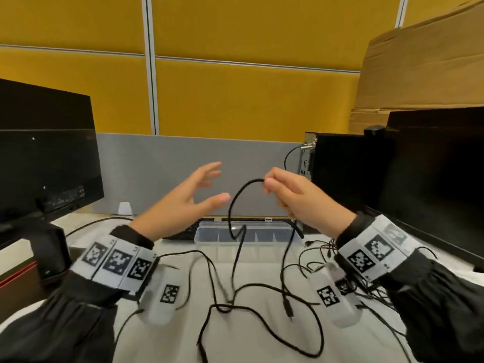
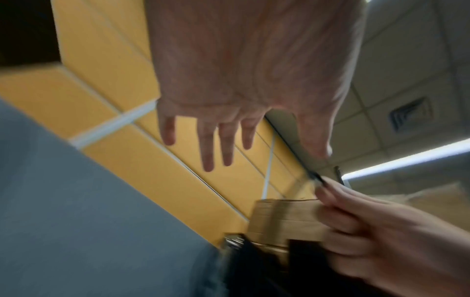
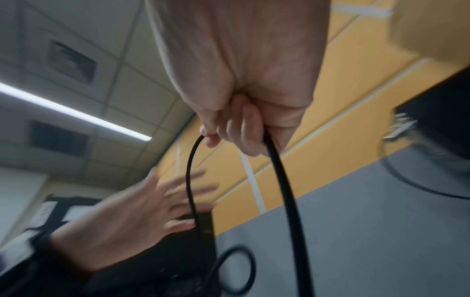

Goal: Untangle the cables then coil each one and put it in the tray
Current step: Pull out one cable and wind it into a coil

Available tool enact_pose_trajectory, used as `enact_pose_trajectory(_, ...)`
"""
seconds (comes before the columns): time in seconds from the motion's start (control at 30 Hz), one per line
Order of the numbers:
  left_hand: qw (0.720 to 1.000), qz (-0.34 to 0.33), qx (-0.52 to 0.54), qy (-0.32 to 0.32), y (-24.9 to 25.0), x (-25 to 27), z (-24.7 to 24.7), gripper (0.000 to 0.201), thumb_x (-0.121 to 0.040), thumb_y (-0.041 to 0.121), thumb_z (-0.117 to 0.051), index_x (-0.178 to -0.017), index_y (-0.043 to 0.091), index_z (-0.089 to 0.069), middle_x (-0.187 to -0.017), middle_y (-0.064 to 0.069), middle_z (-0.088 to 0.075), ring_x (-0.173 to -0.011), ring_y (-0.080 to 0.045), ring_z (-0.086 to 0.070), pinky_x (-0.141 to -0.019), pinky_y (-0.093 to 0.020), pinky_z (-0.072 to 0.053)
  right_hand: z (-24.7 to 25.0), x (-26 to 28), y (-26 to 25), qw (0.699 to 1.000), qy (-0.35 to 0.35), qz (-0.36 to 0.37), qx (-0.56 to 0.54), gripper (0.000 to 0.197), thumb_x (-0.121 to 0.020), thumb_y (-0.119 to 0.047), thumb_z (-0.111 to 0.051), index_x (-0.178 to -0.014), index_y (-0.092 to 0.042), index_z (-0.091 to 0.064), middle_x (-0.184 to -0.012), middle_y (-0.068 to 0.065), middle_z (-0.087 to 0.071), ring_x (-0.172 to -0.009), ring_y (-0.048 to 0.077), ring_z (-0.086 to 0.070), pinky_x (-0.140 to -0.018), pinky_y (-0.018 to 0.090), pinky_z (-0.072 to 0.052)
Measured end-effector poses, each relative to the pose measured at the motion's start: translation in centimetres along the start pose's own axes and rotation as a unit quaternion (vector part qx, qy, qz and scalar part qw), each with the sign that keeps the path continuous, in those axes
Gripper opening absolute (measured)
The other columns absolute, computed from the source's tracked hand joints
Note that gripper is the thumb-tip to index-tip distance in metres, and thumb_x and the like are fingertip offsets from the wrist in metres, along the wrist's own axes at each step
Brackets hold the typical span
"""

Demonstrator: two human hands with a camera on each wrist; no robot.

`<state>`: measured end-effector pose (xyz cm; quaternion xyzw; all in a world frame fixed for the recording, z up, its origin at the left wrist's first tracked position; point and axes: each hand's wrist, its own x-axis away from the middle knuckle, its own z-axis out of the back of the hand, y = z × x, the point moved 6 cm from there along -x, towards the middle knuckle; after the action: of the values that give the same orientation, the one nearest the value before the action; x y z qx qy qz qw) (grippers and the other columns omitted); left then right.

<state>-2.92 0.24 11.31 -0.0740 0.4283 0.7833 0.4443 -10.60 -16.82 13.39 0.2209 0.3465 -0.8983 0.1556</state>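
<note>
The clear tray (image 1: 277,233) stands at the far side of the table (image 1: 262,347), divided into compartments; whether anything lies inside cannot be told, since a black cable (image 1: 234,203) hangs in front of it. The right hand (image 1: 296,197) pinches this cable in curled fingers (image 3: 244,128), raised above the table; both strands drop to a tangle of thin black cables (image 1: 262,307) nearer. The left hand (image 1: 180,203) is spread, holding nothing. Wrist views are blurred.
</note>
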Motion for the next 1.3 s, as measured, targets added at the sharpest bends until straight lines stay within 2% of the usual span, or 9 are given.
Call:
enact_pose_trajectory(0.07,0.986,-0.018,0.159,-0.041,1.7,-0.3,-1.7,0.039,-0.087,0.046,-0.049,-0.121,0.028,-0.051,-0.095,0.011,-0.066,-0.091,-0.002,-0.063,-0.086,-0.017,-0.046,-0.7,-0.5,-1.7,0.999,0.003,0.039,-0.013,0.021,-0.100,-0.020,-0.037,-0.083,-0.018,-0.049,-0.049,-0.015,-0.041,-0.045,0.000,-0.037,-0.045,0.011,-0.031)
enact_pose_trajectory(0.17,0.960,-0.007,0.267,-0.087,2.1,-0.3,-2.0,0.030,-0.094,0.037,-0.045,-0.075,0.020,-0.061,-0.054,0.006,-0.032,-0.047,-0.009,-0.033,-0.053,-0.021,-0.043,0.5,-0.6,-2.0,0.998,-0.004,0.055,-0.009,0.021,-0.099,-0.019,-0.040,-0.082,-0.018,-0.052,-0.046,-0.021,-0.045,-0.045,0.000,-0.039,-0.046,0.009,-0.031)
enact_pose_trajectory(0.4,0.992,-0.054,-0.111,0.018,-2.2,-1.2,2.0,0.047,-0.081,0.066,-0.038,-0.072,0.022,-0.052,-0.056,0.011,-0.045,-0.053,-0.004,-0.040,-0.053,-0.014,-0.034,7.0,0.4,0.3,0.954,0.022,0.062,0.291,0.024,-0.095,-0.035,-0.043,-0.080,-0.021,-0.056,-0.060,-0.010,-0.050,-0.059,0.001,-0.051,-0.053,0.015,-0.033)
enact_pose_trajectory(0.73,0.970,-0.024,-0.234,0.069,-2.1,-1.6,6.8,0.033,-0.097,0.031,-0.039,-0.081,0.006,-0.052,-0.065,-0.005,-0.050,-0.057,-0.012,-0.042,-0.056,-0.022,-0.032,18.3,1.4,6.1,0.882,0.164,-0.183,0.402,0.023,-0.098,-0.043,-0.035,-0.088,-0.027,-0.050,-0.084,0.010,-0.060,-0.077,0.031,-0.057,-0.074,0.043,-0.050)
enact_pose_trajectory(0.9,0.972,-0.006,-0.231,0.046,-1.7,-2.3,5.2,0.033,-0.098,0.030,-0.037,-0.083,0.004,-0.051,-0.068,-0.006,-0.050,-0.063,-0.018,-0.045,-0.060,-0.028,-0.034,17.4,3.4,8.2,0.822,0.144,-0.283,0.472,0.030,-0.098,-0.038,-0.037,-0.105,-0.018,-0.057,-0.087,0.010,-0.056,-0.078,0.030,-0.052,-0.070,0.038,-0.043)
enact_pose_trajectory(1.03,0.972,-0.079,-0.212,0.060,3.0,-4.0,1.3,0.029,-0.098,0.032,-0.037,-0.077,0.014,-0.044,-0.061,0.001,-0.044,-0.059,-0.016,-0.042,-0.059,-0.032,-0.031,9.7,0.0,4.0,0.897,0.092,-0.134,0.411,0.056,-0.089,-0.059,-0.039,-0.134,-0.026,-0.042,-0.129,0.009,-0.051,-0.121,0.030,-0.045,-0.093,0.049,-0.042)
enact_pose_trajectory(1.13,0.963,-0.143,-0.215,0.076,6.6,-4.6,-1.2,0.026,-0.099,0.033,-0.038,-0.081,0.015,-0.045,-0.059,0.004,-0.042,-0.058,-0.019,-0.041,-0.058,-0.036,-0.031,2.1,-1.7,0.0,0.977,-0.049,-0.052,0.200,0.050,-0.094,-0.052,-0.031,-0.128,-0.020,-0.047,-0.117,0.007,-0.062,-0.113,0.021,-0.055,-0.099,0.046,-0.041)
enact_pose_trajectory(1.23,0.960,-0.165,-0.193,0.116,6.7,-4.6,0.1,0.029,-0.099,0.036,-0.038,-0.082,0.014,-0.048,-0.059,0.004,-0.044,-0.057,-0.018,-0.041,-0.057,-0.036,-0.031,0.1,-1.1,-1.4,0.944,-0.114,-0.129,-0.281,0.038,-0.099,-0.039,-0.032,-0.090,-0.011,-0.056,-0.057,0.000,-0.045,-0.051,0.017,-0.047,-0.060,0.031,-0.051)
enact_pose_trajectory(1.3,0.959,-0.157,-0.197,0.126,5.4,-4.5,1.4,0.031,-0.098,0.037,-0.038,-0.080,0.013,-0.047,-0.056,0.004,-0.042,-0.053,-0.016,-0.041,-0.055,-0.035,-0.030,1.1,-0.7,-1.1,0.913,-0.109,-0.152,-0.363,0.046,-0.094,-0.050,-0.034,-0.079,-0.013,-0.055,-0.056,-0.004,-0.034,-0.047,0.010,-0.032,-0.043,0.021,-0.037)
